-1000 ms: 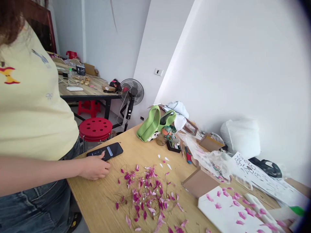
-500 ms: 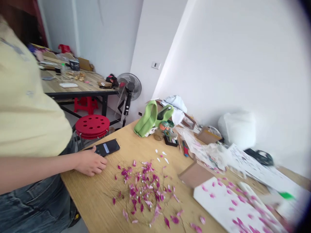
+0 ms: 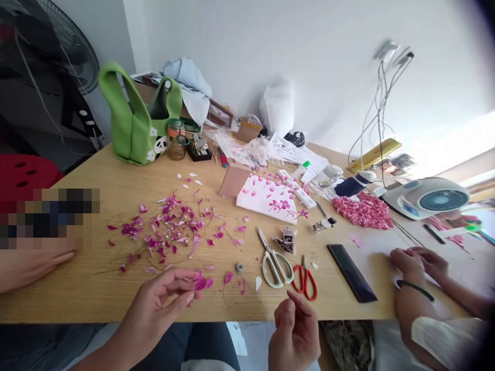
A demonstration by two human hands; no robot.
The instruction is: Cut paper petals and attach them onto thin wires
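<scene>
Near the table's front edge, my left hand (image 3: 164, 304) pinches a magenta petal flower (image 3: 201, 282) between thumb and fingertips. My right hand (image 3: 296, 332) is raised in front of the edge, its fingers curled in; whatever they hold, if anything, is hidden. Just beyond it lie red-handled scissors (image 3: 305, 281) and larger scissors with pale handles (image 3: 276, 265). A small grey roll (image 3: 240, 267), a white petal shape (image 3: 258, 283) and loose magenta petals (image 3: 229, 277) are between my hands. A spread of magenta petals and beads on thin stems (image 3: 174, 226) covers the table to the left.
A person's hand (image 3: 42, 260) rests at left; another person's hands (image 3: 419, 263) work at right. A green bag (image 3: 133, 129), a glass jar (image 3: 177, 141), a petal-covered white board (image 3: 263, 203), a black case (image 3: 351, 273) and a pink pile (image 3: 363, 210) stand about.
My view has swung right and nearer the table. Both my hands have come into view, the left with a petal flower. The scissors and the person at right now show.
</scene>
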